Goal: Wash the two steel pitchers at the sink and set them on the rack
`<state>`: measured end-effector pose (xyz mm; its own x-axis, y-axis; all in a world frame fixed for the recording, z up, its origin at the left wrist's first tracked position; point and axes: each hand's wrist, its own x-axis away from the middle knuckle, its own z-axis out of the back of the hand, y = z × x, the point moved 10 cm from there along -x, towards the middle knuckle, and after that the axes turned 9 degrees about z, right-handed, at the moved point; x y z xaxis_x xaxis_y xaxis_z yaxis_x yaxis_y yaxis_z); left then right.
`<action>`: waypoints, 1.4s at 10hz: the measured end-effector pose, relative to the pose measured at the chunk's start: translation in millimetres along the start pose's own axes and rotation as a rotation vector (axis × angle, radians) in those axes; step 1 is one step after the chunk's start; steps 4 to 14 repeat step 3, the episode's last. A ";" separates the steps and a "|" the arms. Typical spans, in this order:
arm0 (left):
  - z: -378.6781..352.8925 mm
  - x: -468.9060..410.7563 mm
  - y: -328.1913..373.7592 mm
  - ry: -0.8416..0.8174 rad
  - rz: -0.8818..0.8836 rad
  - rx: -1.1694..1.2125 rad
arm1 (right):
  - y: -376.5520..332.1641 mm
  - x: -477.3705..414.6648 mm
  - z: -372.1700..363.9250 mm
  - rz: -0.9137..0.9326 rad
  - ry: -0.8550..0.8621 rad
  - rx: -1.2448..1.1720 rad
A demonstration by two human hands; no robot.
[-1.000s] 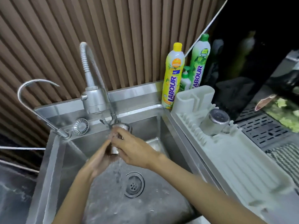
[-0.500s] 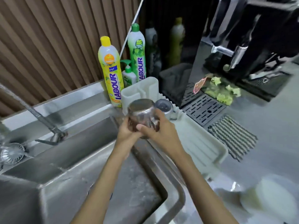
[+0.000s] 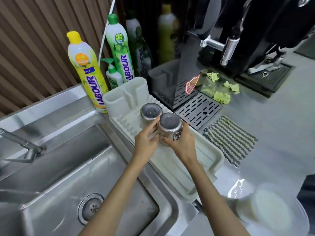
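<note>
We had both hands clamped on the second pitcher (image 3: 169, 127), mouth down, base up, over the white rack (image 3: 201, 160). Inverted presumably so it could drain. Left hand (image 3: 146, 142) wrapped the side at 9 o'clock of the body; right hand (image 3: 183, 142) cupped it from 3 to 5 o'clock, near the handle, which sat under those fingers. Two-handed hold probably because wet steel slips.

We could not tell whether its rim touched the rack floor; the hands hid the lower edge.

First pitcher (image 3: 150, 112) stood inverted on the rack at 11 o'clock of the held one, just beside it, maybe touching. It sat against the ribbed section next to the cutlery holder (image 3: 124, 99), which kept it from wandering.

Rack lay on the tabletop (image 3: 272, 133) hard against the sink (image 3: 68, 167) edge, at 3 o'clock of the basin, so runoff had a short path. Yellow soap bottle (image 3: 87, 74) and green soap bottle (image 3: 119, 48) stood at 12 o'clock of the rack, out of the way.

Our read: washing done, placement nearly done. Remaining: settle it flat and let go. Risk: knocking the first pitcher on release, given the tight spacing.
</note>
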<state>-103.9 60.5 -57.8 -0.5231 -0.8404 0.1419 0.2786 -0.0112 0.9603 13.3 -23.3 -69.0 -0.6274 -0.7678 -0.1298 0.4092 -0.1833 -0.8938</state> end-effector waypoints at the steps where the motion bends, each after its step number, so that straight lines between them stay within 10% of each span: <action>1: -0.1 0.0 -3.6 0.007 -0.006 -0.039 | 12.1 0.2 -9.9 -0.029 -0.025 0.013; 14: 0.5 4.4 -17.3 -0.040 0.007 -0.090 | 14.1 7.9 -17.9 -0.033 -0.032 -0.021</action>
